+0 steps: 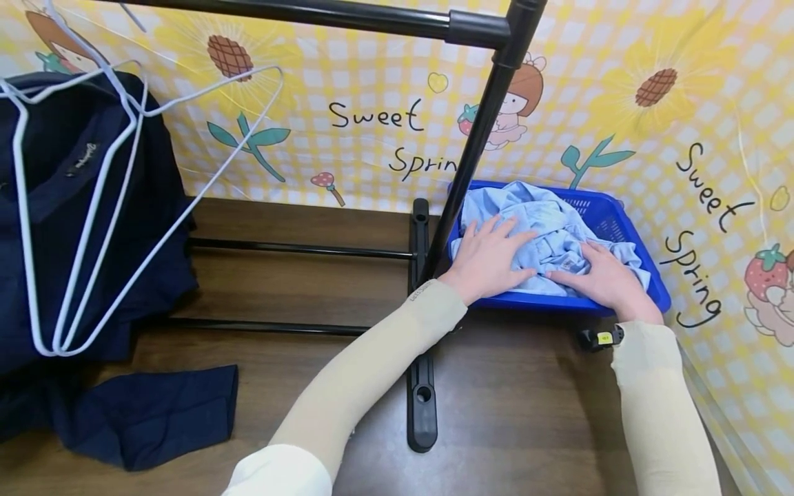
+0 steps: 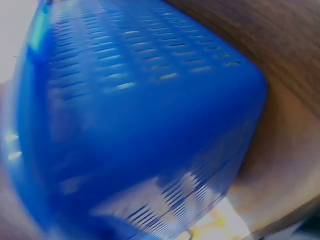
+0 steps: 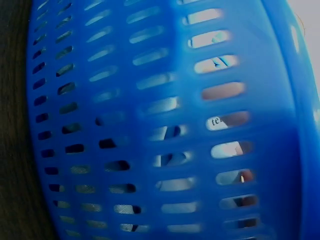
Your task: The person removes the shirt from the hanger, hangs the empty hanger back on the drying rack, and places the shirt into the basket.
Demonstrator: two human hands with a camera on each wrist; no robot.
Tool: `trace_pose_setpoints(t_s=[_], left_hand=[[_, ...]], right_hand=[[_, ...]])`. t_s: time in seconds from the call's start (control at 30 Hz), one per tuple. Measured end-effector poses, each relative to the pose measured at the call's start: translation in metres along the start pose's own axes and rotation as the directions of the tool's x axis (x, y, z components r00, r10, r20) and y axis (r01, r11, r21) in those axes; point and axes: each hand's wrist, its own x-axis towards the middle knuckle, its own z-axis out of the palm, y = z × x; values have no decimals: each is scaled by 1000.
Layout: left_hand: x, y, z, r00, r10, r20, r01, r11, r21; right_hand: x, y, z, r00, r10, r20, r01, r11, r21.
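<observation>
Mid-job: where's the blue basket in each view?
Head: blue basket, right of centre.
Left wrist: blue basket, filling most of the picture.
Right wrist: blue basket, slotted wall across most of the picture.
Shared landmark: brown floor, lower half in head, upper right in left wrist, left edge in right wrist.

A slotted blue basket (image 3: 272, 150) fills most of the frame; dark wood (image 3: 12, 125) lines the left edge, and lettering (image 3: 217, 121) shows through a slot right of centre.
</observation>
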Motion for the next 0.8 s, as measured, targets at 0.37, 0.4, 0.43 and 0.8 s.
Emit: trace_pose_setpoints(t_s=[0.37, 0.4, 0.43, 0.8], left_hand=[[-43, -6, -43, 959, 254, -124, -251, 967, 38], [-48, -8, -49, 950, 276, -148, -273, 961, 43], [-53, -10, -55, 939, 295, -176, -293, 955, 42], [-107, -36, -108, 763, 442, -472, -518, 854, -38]], right_hand=[[-3, -3, 1, 995, -17, -98, 17, 1000, -5], [-3, -3, 0, 993, -20, -114, 19, 1000, -10], [-4, -4, 0, 991, -24, -132, 22, 1000, -13], [-21, -14, -8, 963, -38, -267, 31, 999, -29]])
